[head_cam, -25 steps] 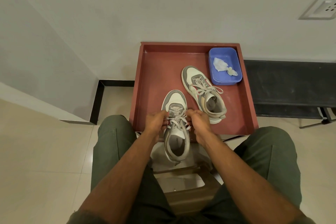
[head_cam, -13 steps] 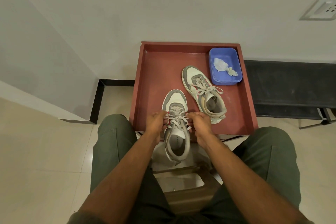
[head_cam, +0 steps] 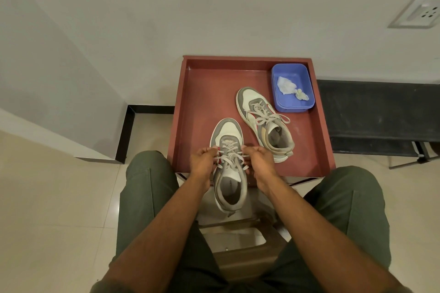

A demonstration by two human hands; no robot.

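Note:
A grey and white sneaker (head_cam: 228,133) lies toe-away over the near edge of a red-brown tray (head_cam: 204,93), its heel hanging past the rim. My left hand (head_cam: 202,162) pinches the shoe's laces (head_cam: 230,158) on the left side, and my right hand (head_cam: 259,158) pinches them on the right. A second matching sneaker (head_cam: 264,123) lies in the tray to the right, its laces tied in a bow.
A blue plastic tub (head_cam: 292,87) holding a crumpled white cloth (head_cam: 287,85) sits in the tray's far right corner. A dark bench (head_cam: 376,114) stands to the right, and a wall with a socket (head_cam: 421,10) is behind. My knees flank the tray, above a stool (head_cam: 238,240).
Both hands have stayed at the laces of the near sneaker, moving slightly apart as the laces are pulled. The shoe has barely shifted.

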